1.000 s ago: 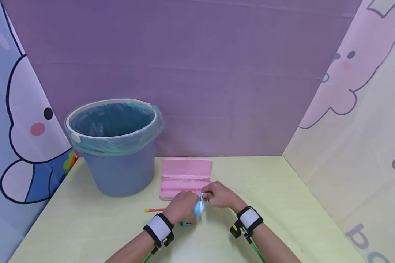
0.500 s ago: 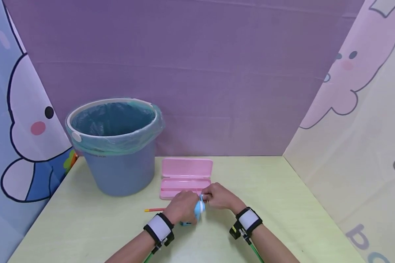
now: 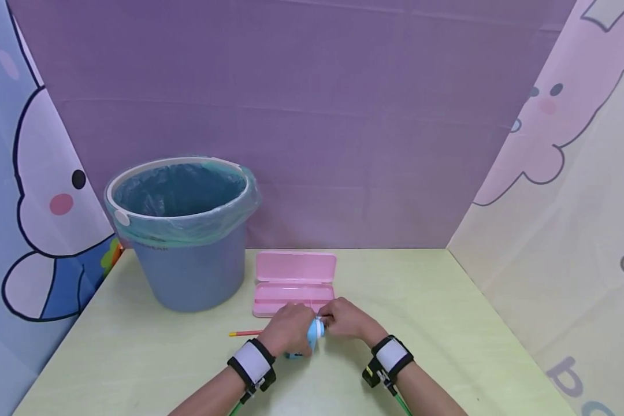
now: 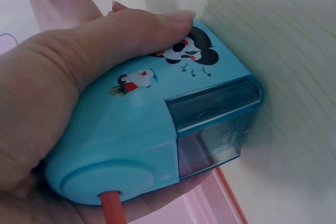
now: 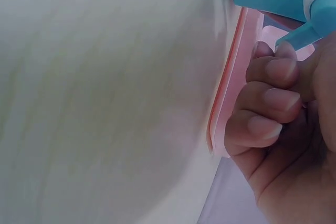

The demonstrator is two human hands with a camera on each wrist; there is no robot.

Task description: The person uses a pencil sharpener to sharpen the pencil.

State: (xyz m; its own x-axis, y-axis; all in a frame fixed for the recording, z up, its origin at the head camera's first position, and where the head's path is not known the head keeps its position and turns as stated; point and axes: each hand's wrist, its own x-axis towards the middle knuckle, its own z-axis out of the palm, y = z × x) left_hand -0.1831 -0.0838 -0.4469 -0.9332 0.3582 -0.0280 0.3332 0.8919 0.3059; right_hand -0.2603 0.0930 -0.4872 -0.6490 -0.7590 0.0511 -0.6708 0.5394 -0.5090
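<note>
A light blue crank pencil sharpener (image 4: 136,121) lies in my left hand (image 3: 288,329), the thumb across its printed top and the other fingers underneath. Out of its round front comes a red pencil (image 4: 113,208), whose yellow end (image 3: 232,334) points left in the head view. A clear shavings drawer (image 4: 215,129) shows on the sharpener's side. My right hand (image 3: 349,319) pinches the tip of the blue crank handle (image 5: 299,36) between thumb and forefinger. Its remaining fingers curl inward. The pencil's tip is hidden inside the sharpener.
Just beyond the hands, a pink pencil case (image 3: 295,267) lies with its lid raised. A blue bin (image 3: 192,271) with a plastic liner stands at the back left of the pale wooden table (image 3: 421,358). A purple sheet (image 3: 343,127) hangs behind.
The crank handle stood upright a second ago and has turned downward, the right hand moving slightly down with it. The left hand, the sharpener and the pencil have stayed nearly still.
</note>
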